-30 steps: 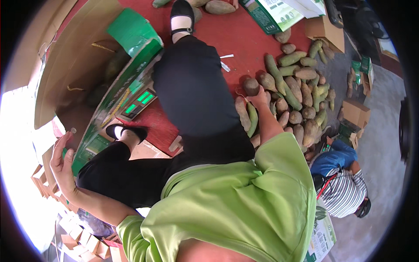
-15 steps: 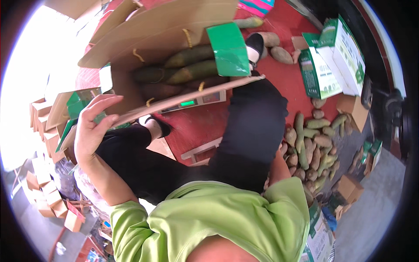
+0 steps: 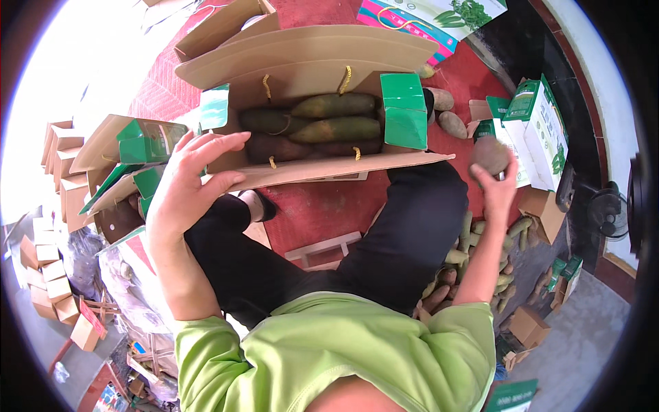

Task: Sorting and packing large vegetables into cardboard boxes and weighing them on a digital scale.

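An upright cardboard box (image 3: pixel 309 55) with its flaps up stands in front of me. Long green radishes (image 3: pixel 336 129) and darker brownish ones lie side by side in it. My left hand (image 3: pixel 189 182) is at the box's front left corner, thumb by the front flap (image 3: pixel 343 167) and fingers stretched over the inside, apart. Out to the right, my right hand (image 3: pixel 498 182) holds up a brownish, mud-coated radish (image 3: pixel 489 156), seen nearly end-on and slightly blurred. Below that hand, a pile of green and brown radishes (image 3: pixel 508 268) lies on the floor, partly hidden by my forearm.
A few loose radishes (image 3: pixel 453 125) lie right of the box on the red mat (image 3: pixel 329 213). Green-and-white cartons (image 3: pixel 532 130) stand at the far right, near a black fan (image 3: pixel 607 211). Folded cardboard boxes (image 3: pixel 65 165) are stacked at left. A white frame (image 3: pixel 322 250) lies between my legs.
My right hand has come up from beside the pile with a radish in it. The view has shifted, and the lit scale display below the box's front flap no longer shows. My left hand stays at the corner.
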Demonstrator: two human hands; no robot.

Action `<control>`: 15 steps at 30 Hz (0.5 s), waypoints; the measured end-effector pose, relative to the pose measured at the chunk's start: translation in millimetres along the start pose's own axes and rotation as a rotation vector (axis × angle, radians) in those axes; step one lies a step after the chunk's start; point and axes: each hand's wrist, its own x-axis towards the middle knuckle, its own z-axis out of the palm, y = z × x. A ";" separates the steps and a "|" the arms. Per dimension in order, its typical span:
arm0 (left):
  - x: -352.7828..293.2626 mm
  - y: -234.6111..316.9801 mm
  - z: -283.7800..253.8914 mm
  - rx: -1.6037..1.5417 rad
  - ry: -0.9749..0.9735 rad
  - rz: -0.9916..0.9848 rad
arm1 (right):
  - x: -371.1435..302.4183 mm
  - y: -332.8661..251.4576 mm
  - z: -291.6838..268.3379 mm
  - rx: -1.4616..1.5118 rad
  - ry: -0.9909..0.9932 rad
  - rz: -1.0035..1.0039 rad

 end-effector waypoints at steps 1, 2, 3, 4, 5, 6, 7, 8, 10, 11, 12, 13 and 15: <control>0.1 -1.8 1.8 0.008 0.023 0.000 | 6.5 -38.6 -5.6 -0.010 0.010 -0.071; -0.8 -2.8 1.4 0.005 0.027 0.001 | 11.2 -70.5 -7.1 0.089 -0.004 -0.151; -0.9 -3.6 1.4 0.014 0.035 0.000 | 15.2 -100.6 -9.2 0.091 -0.024 -0.231; -1.0 -3.5 1.7 0.025 0.041 -0.002 | 19.6 -126.1 -8.9 0.107 -0.061 -0.335; -1.2 -2.8 1.5 0.020 0.042 0.000 | 19.6 -156.9 -5.3 0.136 -0.111 -0.403; -1.8 -2.0 1.3 0.006 0.050 -0.015 | 20.9 -179.9 -0.1 0.131 -0.181 -0.476; -1.2 -1.8 2.8 -0.007 0.055 -0.027 | 21.0 -196.4 8.0 0.162 -0.241 -0.524; -2.1 -2.6 2.1 -0.009 0.055 -0.025 | 18.7 -211.9 17.0 0.158 -0.304 -0.529; -2.5 -4.9 3.1 -0.057 0.076 -0.017 | 17.2 -230.0 39.4 0.177 -0.430 -0.515; -2.3 -5.3 4.4 -0.059 0.073 -0.014 | 10.8 -241.8 56.3 0.214 -0.480 -0.558; -4.4 -8.2 6.4 -0.091 0.084 -0.052 | -11.2 -293.1 73.2 0.183 -0.408 -0.184; -3.6 -5.8 7.3 -0.125 0.093 -0.064 | -9.2 -267.2 90.1 0.059 -0.337 -0.705; -3.2 -2.8 6.3 -0.138 0.106 -0.061 | 11.5 -244.4 119.3 0.112 -0.660 -0.658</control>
